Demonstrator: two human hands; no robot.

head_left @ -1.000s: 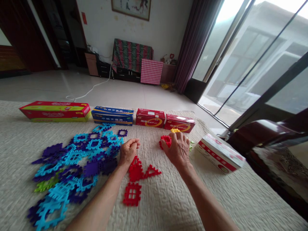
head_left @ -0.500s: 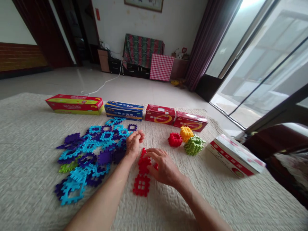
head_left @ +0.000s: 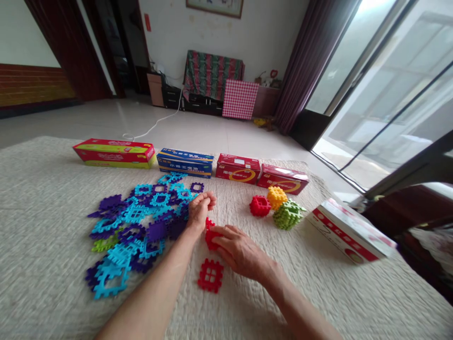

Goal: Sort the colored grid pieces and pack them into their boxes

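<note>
My right hand [head_left: 236, 249] has its thumb and fingers closed on a red interlocking plastic piece [head_left: 211, 240] at the mat's middle. Another red piece [head_left: 209, 222] shows partly just beyond it. Nearer to me a red square piece with a window-like grid [head_left: 210, 276] lies flat. My left hand [head_left: 201, 211] is curled at the right edge of a pile of blue and purple interlocking pieces [head_left: 136, 214]; the inside of its fingers is hidden. To the right stand a red cube [head_left: 260, 206], a yellow cube [head_left: 276, 197] and a green block shape [head_left: 288, 215] of such pieces.
Along the mat's [head_left: 269, 302] far side stand a red-and-yellow box [head_left: 115, 153], a blue box [head_left: 185, 163] and two red boxes [head_left: 238, 168]. A white-and-red box [head_left: 350, 232] sits at the right. A light green piece [head_left: 105, 242] lies in the pile.
My right hand has drawn its fingers closer together on the red piece. My left hand stays curled beside the pile. The whole view has shifted slightly.
</note>
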